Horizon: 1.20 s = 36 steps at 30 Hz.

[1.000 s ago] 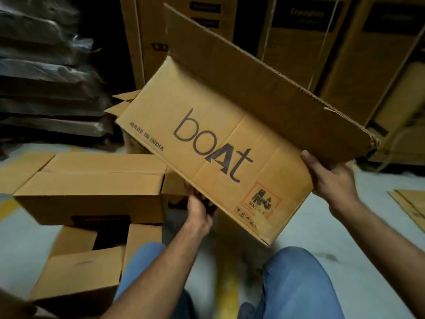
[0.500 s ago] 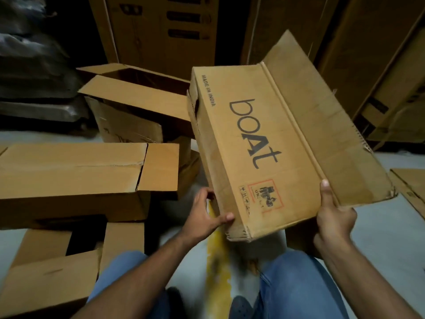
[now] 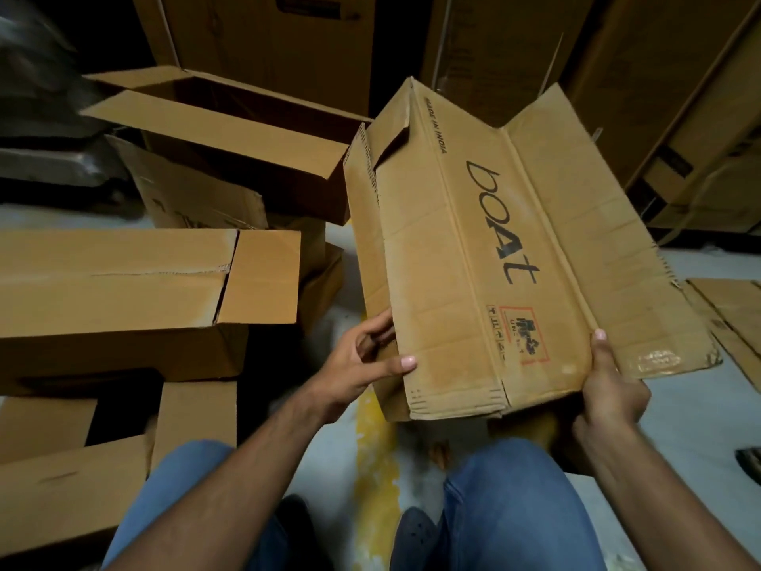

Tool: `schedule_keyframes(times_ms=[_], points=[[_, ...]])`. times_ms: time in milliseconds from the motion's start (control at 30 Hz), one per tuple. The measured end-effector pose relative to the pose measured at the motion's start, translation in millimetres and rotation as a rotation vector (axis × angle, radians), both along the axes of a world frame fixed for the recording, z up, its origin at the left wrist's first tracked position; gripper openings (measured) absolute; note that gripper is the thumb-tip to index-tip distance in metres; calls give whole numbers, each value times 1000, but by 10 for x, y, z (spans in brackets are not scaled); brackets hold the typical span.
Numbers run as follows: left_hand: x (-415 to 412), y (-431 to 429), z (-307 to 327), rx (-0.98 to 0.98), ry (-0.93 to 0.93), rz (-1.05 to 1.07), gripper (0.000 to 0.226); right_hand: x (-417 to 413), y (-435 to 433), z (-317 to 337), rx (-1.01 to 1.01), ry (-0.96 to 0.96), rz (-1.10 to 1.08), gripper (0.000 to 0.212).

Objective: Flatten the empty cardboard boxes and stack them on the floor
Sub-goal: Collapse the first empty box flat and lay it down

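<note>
Cardboard carton marked "boAt" [image 3: 473, 261], held in the air above the person's knees, flaps open, not yet collapsed. The left hand [image 3: 362, 364] grips its near left edge, thumb on the face; the right hand [image 3: 609, 385] grips the near right corner. Several unflattened boxes [image 3: 123, 282] wait at left; flat sheets [image 3: 733, 319] lie on the floor [image 3: 679, 426] at right. Most of the task appears undone.

Matt brown corrugated cardboard all around.
The printed box [image 3: 453, 282] at 1 o'clock is dull and creased, with a glossy tape patch [image 3: 654, 358] on its flap; the floor [image 3: 679, 426] at 4 o'clock looks smooth; the jeans [image 3: 514, 508] are denim cloth.
</note>
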State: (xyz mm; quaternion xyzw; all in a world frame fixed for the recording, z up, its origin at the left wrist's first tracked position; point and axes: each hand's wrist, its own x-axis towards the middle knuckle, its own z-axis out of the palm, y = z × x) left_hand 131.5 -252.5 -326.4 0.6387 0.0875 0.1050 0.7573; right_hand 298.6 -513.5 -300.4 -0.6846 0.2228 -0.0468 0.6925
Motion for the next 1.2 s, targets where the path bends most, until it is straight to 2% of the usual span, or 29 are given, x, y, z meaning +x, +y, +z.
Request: schedule_keyframes(times_ms=[200, 267, 333, 400, 467, 533, 600, 700, 767, 800, 867, 967, 1033, 1100, 1133, 1200], points=[[37, -218, 41, -267, 49, 188, 75, 1, -36, -34, -101, -17, -16, 58], [42, -256, 19, -329, 11, 173, 62, 1, -85, -72, -111, -5, -11, 58], [17, -234, -15, -364, -43, 83, 64, -16, -134, -88, -103, 14, -11, 57], [-24, -208, 15, -257, -48, -35, 76, -45, -180, -94, -94, 35, -15, 65], [-58, -245, 41, -4, -23, -120, 81, -76, -209, -102, -87, 31, -26, 75], [-18, -313, -67, 214, -21, -39, 84, -103, -200, -92, -97, 33, -40, 77], [33, -445, -110, 176, 56, 167, 63, -132, -157, -84, -110, 57, -42, 70], [81, -590, -143, -110, 139, 337, 19, -157, -109, -92, -126, 78, -43, 50], [37, -622, -166, -83, 166, 401, 7, -141, -117, -119, -150, 76, -65, 51], [-20, -652, -150, -25, 165, 408, 8, -122, -130, -132, -155, 73, -83, 52], [-162, -694, -171, 63, 158, 430, 38, -73, -141, -142, -142, 66, -115, 50], [-279, -679, -142, 51, 67, 282, 29, 17, -150, -144, -47, 48, -152, 47], [-265, -595, -74, -119, 102, 176, 40, 52, -173, -172, -9, 31, -159, 51], [-190, -535, -28, -248, 215, 154, 66, 61, -199, -201, 8, 15, -163, 46], [-144, -530, -33, -251, 253, 140, 71, 66, -215, -219, 12, 11, -166, 45], [-87, -539, -40, -219, 236, 132, 66, 75, -245, -252, 18, 9, -167, 44]])
